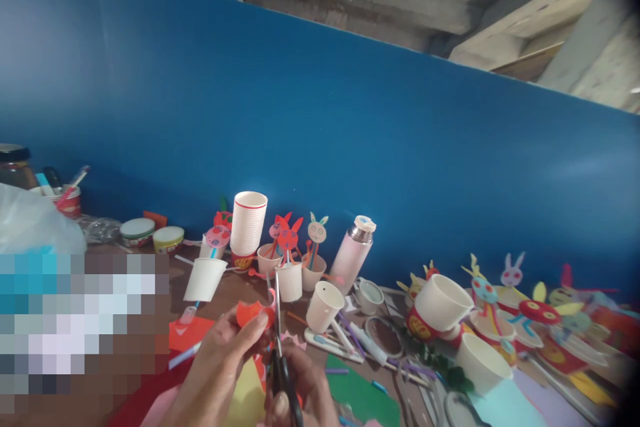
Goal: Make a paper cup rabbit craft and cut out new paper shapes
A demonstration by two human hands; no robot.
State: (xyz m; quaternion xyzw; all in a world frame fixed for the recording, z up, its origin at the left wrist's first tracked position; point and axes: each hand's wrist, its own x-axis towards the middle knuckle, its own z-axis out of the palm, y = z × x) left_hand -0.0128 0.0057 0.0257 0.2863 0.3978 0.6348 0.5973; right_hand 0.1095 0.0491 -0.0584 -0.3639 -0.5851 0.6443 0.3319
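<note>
My left hand point(226, 345) pinches a small piece of orange-red paper point(249, 313) with a notched edge. In my right hand point(303, 373) is a pair of scissors point(281, 363) with black handles, its blades pointing up and slightly parted. The blades stand right beside the paper's right edge; whether they touch it I cannot tell. A sliver of pink paper shows just behind the blades. Below my hands lie a yellow paper sheet point(249, 395) and, to the left, an orange sheet point(175, 333). My right hand's fingertips are partly hidden behind the scissors.
A stack of paper cups point(249, 223) stands by the blue partition point(320, 113), among cups with paper animal heads. A pinkish flask point(351, 255) leans right of them. More cups and paper figures crowd the right, near a green sheet point(365, 393). A blurred-out patch covers the lower left.
</note>
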